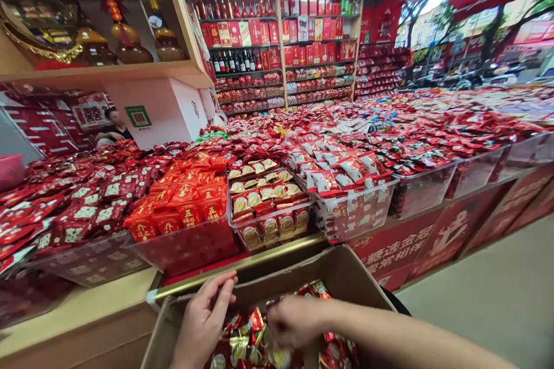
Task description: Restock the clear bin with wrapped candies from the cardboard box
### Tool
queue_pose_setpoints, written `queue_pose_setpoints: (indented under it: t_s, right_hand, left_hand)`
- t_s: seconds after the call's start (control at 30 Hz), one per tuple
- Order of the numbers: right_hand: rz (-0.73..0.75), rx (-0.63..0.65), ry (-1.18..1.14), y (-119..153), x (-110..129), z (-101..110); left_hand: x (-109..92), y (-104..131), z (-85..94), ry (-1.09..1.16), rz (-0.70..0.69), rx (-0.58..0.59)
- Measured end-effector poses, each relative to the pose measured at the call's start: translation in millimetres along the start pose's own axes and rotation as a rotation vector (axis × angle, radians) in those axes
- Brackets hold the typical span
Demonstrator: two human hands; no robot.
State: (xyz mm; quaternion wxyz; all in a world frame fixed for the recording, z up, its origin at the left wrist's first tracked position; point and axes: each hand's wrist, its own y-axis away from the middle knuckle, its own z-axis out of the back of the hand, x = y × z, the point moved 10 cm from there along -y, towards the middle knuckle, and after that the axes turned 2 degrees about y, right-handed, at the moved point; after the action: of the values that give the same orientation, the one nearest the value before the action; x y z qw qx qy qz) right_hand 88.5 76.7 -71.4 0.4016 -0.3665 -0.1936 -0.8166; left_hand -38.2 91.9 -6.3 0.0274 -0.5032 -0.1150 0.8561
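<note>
Brown box (355,274), six o'clock, holds shiny sweets (241,349). Right hand (295,322) seems to pick there, grip too blurry to tell; left hand (206,311), seven o'clock, looks open. Lifting one needs pinching.

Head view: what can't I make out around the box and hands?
All in the head view:
Right hand: motion-blurred; its fingertips and grip are unclear.
Box: near wall cut off by the bottom edge.
Packets: deeper ones hidden under the top ones.
Left hand: forearm cut off by the bottom edge.
</note>
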Motion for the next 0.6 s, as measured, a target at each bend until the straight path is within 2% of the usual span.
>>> queue_pose_setpoints:
  t_s: [0.03,0.13,0.2,0.27,0.4,0.5,0.6]
  right_hand:
    - [-0.005,-0.084,-0.108,-4,-1,17]
    - [-0.021,-0.322,-0.552,-7,-7,55]
    - [-0.032,-0.374,-0.785,-6,-9,57]
    - [-0.053,-0.405,-0.923,-4,-12,52]
    - [-0.114,-0.427,-1.187,0,-21,37]
    - [-0.135,-0.409,-1.382,3,-22,31]
    - [-0.135,-0.421,-1.343,6,-21,35]
  left_hand:
    - [0,3,-7.2,0.073,0.042,0.038]
    - [-2,16,-46.0,0.315,0.174,0.277]
    - [-5,24,-67.0,0.456,0.248,0.37]
    - [-8,29,-78.0,0.551,0.278,0.38]
    - [-8,32,-86.6,0.626,0.331,0.37]
    - [-9,29,-82.3,0.641,0.342,0.333]
    - [-9,25,-72.5,0.593,0.335,0.269]
